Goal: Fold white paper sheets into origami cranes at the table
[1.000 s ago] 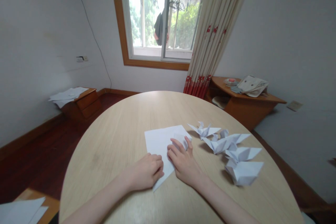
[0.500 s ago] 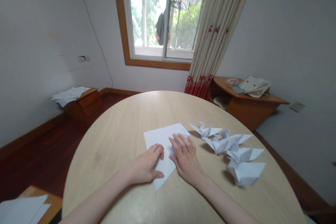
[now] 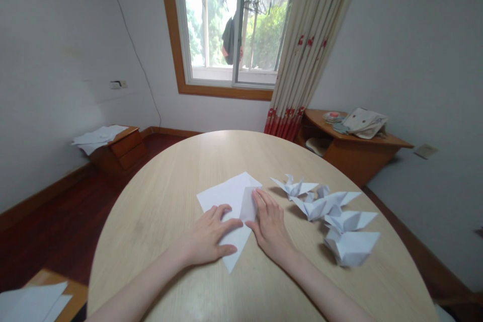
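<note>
A white sheet of paper (image 3: 222, 192) lies on the round table, with a folded flap (image 3: 248, 205) at its right side and a point towards me. My left hand (image 3: 211, 234) rests on the paper's left part, fingers spread and pressing it down. At the right, my right hand (image 3: 269, 219) has its fingertips and thumb on the flap's edge, the fingers curved over it. Part of the paper's right edge is hidden under that hand. To the right stand several folded paper cranes, among them a near one (image 3: 352, 249) and a far one (image 3: 294, 188).
The round wooden table (image 3: 166, 181) fills the front. More white sheets (image 3: 33, 302) lie on a surface at lower left, and papers (image 3: 100, 136) cover a low cabinet at the back left. A corner shelf (image 3: 362, 153) with a bag (image 3: 364, 122) is at the back right.
The paper has turned slightly and shifted left. Its flap now shows beside my right hand, which has moved a little to the right. My left index finger has moved towards the flap.
</note>
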`<state>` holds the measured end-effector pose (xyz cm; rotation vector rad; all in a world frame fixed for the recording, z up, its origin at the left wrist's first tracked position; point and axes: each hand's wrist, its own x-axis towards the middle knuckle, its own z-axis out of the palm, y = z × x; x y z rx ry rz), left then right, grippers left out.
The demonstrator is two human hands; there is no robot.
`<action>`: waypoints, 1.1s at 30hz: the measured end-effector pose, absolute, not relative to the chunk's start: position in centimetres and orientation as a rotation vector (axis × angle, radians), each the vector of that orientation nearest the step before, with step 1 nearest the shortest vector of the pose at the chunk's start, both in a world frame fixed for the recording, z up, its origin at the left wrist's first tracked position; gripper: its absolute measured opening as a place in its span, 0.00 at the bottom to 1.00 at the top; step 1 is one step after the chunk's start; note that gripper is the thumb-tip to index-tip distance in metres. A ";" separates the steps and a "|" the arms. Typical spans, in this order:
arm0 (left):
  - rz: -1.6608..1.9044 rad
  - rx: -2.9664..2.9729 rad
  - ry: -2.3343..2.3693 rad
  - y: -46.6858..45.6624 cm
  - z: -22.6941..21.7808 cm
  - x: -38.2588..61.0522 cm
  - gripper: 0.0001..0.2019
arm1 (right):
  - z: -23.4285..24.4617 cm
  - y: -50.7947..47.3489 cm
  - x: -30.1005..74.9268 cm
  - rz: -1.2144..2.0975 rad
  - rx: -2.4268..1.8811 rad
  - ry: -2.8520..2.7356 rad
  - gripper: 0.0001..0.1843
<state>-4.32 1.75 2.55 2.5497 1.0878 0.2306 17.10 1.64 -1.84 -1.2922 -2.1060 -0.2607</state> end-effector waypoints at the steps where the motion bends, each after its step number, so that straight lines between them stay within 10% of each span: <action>1: 0.221 2.558 1.090 1.8 2.5 -4.3 0.25 | -1.9 1.7 17.1 -0.268 -1.313 -2.100 0.38; 21: 0.209 2.607 1.180 1.8 2.7 -4.3 0.25 | -1.6 1.9 17.5 -0.378 -1.471 -2.143 0.10; 33: 0.129 2.725 1.247 1.8 2.9 -3.8 0.20 | -1.5 1.9 17.3 -0.512 -1.443 -2.372 0.16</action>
